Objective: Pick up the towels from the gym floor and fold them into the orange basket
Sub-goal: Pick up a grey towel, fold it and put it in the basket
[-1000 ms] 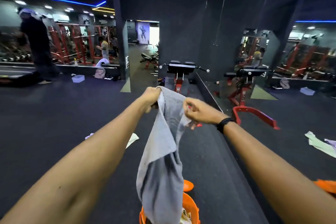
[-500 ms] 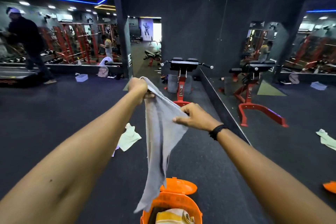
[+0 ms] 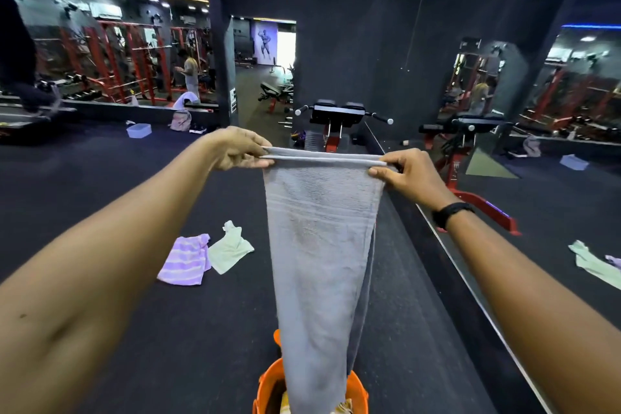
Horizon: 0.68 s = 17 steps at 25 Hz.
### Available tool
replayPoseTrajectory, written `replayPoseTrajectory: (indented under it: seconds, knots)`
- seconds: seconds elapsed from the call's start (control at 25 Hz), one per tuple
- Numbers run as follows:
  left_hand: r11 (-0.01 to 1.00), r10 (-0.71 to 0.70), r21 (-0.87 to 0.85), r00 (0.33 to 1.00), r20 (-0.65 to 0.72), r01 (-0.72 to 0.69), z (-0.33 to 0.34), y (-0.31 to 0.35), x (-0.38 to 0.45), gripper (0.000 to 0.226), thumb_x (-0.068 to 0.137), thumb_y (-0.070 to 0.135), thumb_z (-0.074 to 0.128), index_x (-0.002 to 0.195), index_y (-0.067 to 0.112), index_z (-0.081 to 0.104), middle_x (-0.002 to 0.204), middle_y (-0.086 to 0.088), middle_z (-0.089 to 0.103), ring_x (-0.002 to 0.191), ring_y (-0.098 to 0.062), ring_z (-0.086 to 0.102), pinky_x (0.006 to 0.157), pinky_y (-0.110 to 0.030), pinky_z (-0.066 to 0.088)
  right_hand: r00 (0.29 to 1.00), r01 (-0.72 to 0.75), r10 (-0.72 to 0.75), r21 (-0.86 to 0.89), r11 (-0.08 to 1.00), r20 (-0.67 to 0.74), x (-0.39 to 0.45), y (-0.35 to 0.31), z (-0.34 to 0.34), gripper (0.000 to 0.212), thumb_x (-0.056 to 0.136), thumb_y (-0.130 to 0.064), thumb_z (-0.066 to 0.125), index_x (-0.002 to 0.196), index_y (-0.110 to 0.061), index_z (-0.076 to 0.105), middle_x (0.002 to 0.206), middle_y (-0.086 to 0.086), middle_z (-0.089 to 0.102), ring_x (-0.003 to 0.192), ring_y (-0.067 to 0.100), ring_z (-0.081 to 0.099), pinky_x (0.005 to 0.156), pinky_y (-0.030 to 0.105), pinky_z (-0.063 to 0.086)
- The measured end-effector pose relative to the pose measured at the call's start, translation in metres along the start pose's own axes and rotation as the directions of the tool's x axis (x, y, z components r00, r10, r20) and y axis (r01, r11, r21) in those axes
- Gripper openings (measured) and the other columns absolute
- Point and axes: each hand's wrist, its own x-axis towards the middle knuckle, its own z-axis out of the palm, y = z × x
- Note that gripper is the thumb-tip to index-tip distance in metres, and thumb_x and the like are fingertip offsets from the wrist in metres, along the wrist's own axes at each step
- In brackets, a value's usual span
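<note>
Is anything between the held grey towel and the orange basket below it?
Nothing visible: the grey towel, held by both hands, hangs straight down into the orange basket, which already contains folded cloth.

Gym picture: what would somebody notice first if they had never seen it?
First, the long grey terry towel in the middle, doubled over and stretched between the left hand and right hand, both pinching its top edge. It hangs down into the round orange plastic basket at the bottom. Then, left on the dark floor, a purple striped towel touches a pale green towel.
</note>
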Motion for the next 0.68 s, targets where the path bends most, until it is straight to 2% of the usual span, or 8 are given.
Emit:
replayPoseTrajectory:
  seconds: [0.08,0.16,0.24,0.32,0.4,0.52,0.6,0.68]
  knots:
    - [0.992,0.042,-0.121,0.998,0.042,-0.036,0.001,-0.002,0.001,0.011,0.090,-0.005,0.056,0.091,0.001,0.064,0.072,-0.010,0.069,0.057,-0.012,0.069,0.054,-0.016,0.056,0.999,-0.023,0.023,0.003,1.000,-0.048,0.000,0.001,-0.001,0.020,0.087,-0.023,0.069,0.077,-0.006,0.069,0.064,0.015,0.060,0.056,0.004,0.045,0.054,0.023,0.037]
    - [0.981,0.161,-0.118,0.985,0.067,-0.152,0.003,-0.005,0.004,0.007,0.082,-0.001,0.068,0.089,0.002,0.067,0.069,-0.002,0.071,0.064,-0.008,0.067,0.059,-0.013,0.054,0.995,-0.062,0.062,-0.001,0.998,-0.080,0.001,0.004,-0.004,0.014,0.090,-0.023,0.065,0.080,-0.012,0.066,0.072,0.012,0.065,0.061,0.014,0.060,0.062,0.031,0.048]
    - [0.914,0.344,0.202,0.936,0.071,-0.351,0.003,-0.009,0.008,0.017,0.070,0.013,0.082,0.084,0.011,0.072,0.059,0.009,0.064,0.057,0.000,0.056,0.056,-0.013,0.046,0.990,-0.119,0.123,0.051,0.992,-0.066,0.002,0.009,-0.008,0.011,0.092,-0.022,0.060,0.081,-0.018,0.061,0.077,0.007,0.067,0.068,0.019,0.067,0.069,0.038,0.054]
    - [0.690,0.518,0.550,0.852,0.080,-0.471,0.006,-0.012,0.015,0.023,0.062,0.026,0.089,0.077,0.018,0.074,0.057,0.007,0.059,0.052,0.000,0.048,0.054,-0.019,0.039,0.986,-0.157,0.158,0.033,0.987,-0.048,0.001,0.012,-0.010,0.009,0.093,-0.021,0.057,0.085,-0.018,0.058,0.080,0.005,0.066,0.073,0.023,0.065,0.071,0.042,0.054]
    - [0.581,0.613,0.628,0.786,0.081,-0.518,0.013,-0.013,0.017,0.021,0.067,0.032,0.086,0.074,0.019,0.071,0.062,0.005,0.061,0.056,-0.004,0.049,0.055,-0.024,0.038,0.981,-0.178,0.179,0.017,0.984,-0.072,-0.002,0.013,-0.008,0.004,0.093,-0.018,0.057,0.092,-0.014,0.056,0.080,0.000,0.062,0.073,0.019,0.058,0.069,0.035,0.048]
    - [0.701,0.566,0.474,0.820,0.086,-0.533,0.016,-0.020,0.030,0.026,0.070,0.036,0.082,0.077,0.018,0.065,0.073,-0.002,0.065,0.066,-0.012,0.055,0.065,-0.028,0.045,0.964,-0.215,0.233,0.139,0.967,-0.129,-0.005,0.012,-0.010,0.024,0.089,-0.014,0.064,0.111,-0.017,0.053,0.086,-0.006,0.066,0.079,0.009,0.060,0.073,0.025,0.048]
    - [0.803,0.491,0.329,0.864,0.107,-0.497,0.012,-0.027,0.040,0.030,0.065,0.038,0.083,0.076,0.019,0.062,0.073,-0.006,0.064,0.067,-0.016,0.056,0.065,-0.033,0.048,0.961,-0.243,0.257,0.136,0.961,-0.103,-0.005,0.013,-0.012,0.019,0.086,-0.014,0.069,0.104,-0.016,0.062,0.087,-0.001,0.071,0.075,0.005,0.063,0.071,0.022,0.051]
    - [0.825,0.378,0.386,0.911,0.167,-0.413,0.013,-0.045,0.048,0.033,0.063,0.036,0.085,0.075,0.016,0.063,0.067,-0.007,0.061,0.061,-0.018,0.053,0.057,-0.031,0.048,0.949,-0.316,0.312,0.075,0.946,0.052,-0.014,0.021,-0.007,0.005,0.085,-0.012,0.071,0.089,-0.014,0.068,0.080,0.006,0.072,0.064,0.005,0.063,0.062,0.020,0.050]
